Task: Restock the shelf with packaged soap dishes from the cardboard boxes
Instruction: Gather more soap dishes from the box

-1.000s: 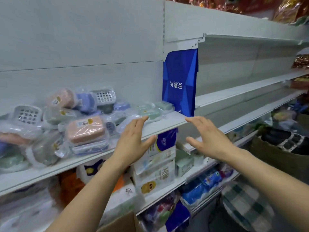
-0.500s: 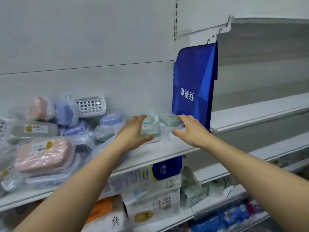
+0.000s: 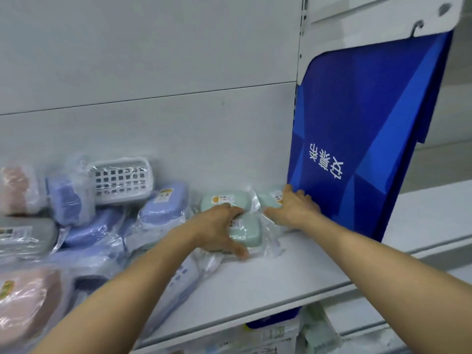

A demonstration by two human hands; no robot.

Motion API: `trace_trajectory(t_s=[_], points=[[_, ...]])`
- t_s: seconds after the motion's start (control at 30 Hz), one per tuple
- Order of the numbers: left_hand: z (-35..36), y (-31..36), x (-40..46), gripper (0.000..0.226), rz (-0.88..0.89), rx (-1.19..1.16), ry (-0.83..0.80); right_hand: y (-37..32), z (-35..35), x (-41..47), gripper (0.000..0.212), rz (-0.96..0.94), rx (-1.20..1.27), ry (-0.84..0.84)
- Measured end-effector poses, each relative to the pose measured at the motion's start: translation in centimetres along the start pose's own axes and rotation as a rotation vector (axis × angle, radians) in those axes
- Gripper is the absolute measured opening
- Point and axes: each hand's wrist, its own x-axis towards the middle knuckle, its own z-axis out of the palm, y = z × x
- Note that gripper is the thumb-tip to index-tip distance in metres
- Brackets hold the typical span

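Note:
Three pale green soap dishes in clear wrap lie near the back of the white shelf (image 3: 268, 284). My left hand (image 3: 217, 228) grips the front green dish (image 3: 249, 232), thumb at its near edge. My right hand (image 3: 293, 208) presses on the right green dish (image 3: 269, 200) beside the blue sign. The third green dish (image 3: 224, 201) sits just behind my left hand. Purple soap dishes (image 3: 163, 209), pink ones (image 3: 23, 302) and a white slotted dish (image 3: 120, 180) are piled to the left. No cardboard box is in view.
A blue hanging sign (image 3: 362, 139) with white characters divides this bay from the shelf on the right (image 3: 434, 213). A grey wrapped dish (image 3: 23, 236) lies at the far left. Packaged goods (image 3: 275, 335) show on the shelf below.
Both hands reached forward from the shelf edge onto the green soap dishes. The left hand closed on the front dish, the right settled on the one by the sign. The view moved closer.

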Motion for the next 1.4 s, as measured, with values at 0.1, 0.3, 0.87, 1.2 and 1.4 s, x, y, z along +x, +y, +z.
trace_trajectory(t_s=[0.1, 0.3, 0.87, 1.2, 1.4], points=[[-0.8, 0.1, 0.1, 0.100, -0.034, -0.101, -0.045, -0.5, -0.8, -0.1, 0.086, -0.030, -0.121, 0.044], [-4.2, 0.9, -1.7, 0.112, -0.089, -0.374, 0.102, -2.2, -5.8, -2.9, 0.077, -0.158, -0.218, 0.318], [4.2, 12.0, -32.7, 0.116, -0.199, -0.581, 0.847, 3.0, -4.6, -33.4, 0.087, -0.436, 0.616, 0.307], [8.2, 7.6, -49.3, 0.108, -0.458, -0.530, 1.013, -5.4, 2.4, -44.9, 0.082, -0.613, 0.667, 0.096], [8.9, 1.7, -61.0, 0.099, -0.566, -0.432, 1.110, -15.5, 7.0, -51.3, 0.078, -0.763, 0.670, 0.061]])
